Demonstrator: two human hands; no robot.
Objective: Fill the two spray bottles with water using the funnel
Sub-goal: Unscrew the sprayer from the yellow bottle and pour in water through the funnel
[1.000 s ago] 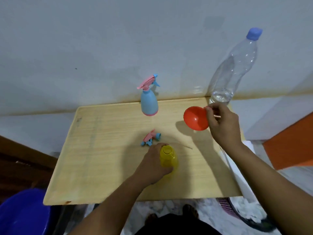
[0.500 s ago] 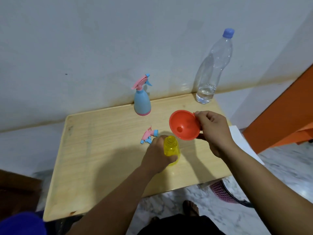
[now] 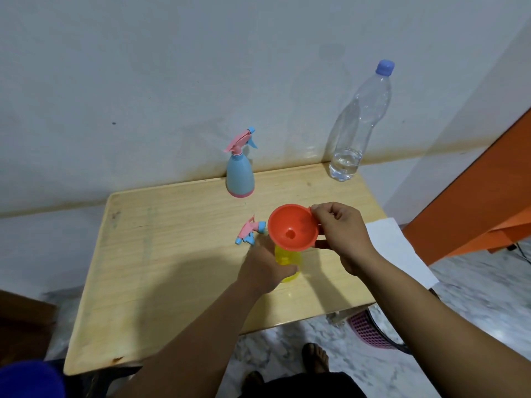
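Note:
A yellow spray bottle [image 3: 288,259] without its head stands near the middle of the wooden table [image 3: 161,254]; my left hand [image 3: 265,268] grips its side. My right hand [image 3: 342,234] pinches the rim tab of the red funnel [image 3: 293,226], which sits right over the yellow bottle's mouth, hiding it. The removed pink-and-blue spray head [image 3: 250,232] lies on the table just left of the funnel. A blue spray bottle [image 3: 240,176] with its pink head on stands at the back edge. A clear water bottle [image 3: 356,130] with a blue cap, a little water at its bottom, stands at the back right corner.
A white wall rises behind the table. A white sheet [image 3: 399,248] lies off the table's right edge, an orange surface [image 3: 482,202] beyond it. A pink basket [image 3: 370,331] sits on the marble floor below. A blue tub [image 3: 28,380] shows at bottom left.
My right hand has carried the red funnel from the table's right side leftward and down over the yellow bottle's mouth. My left hand has kept its grip on the bottle.

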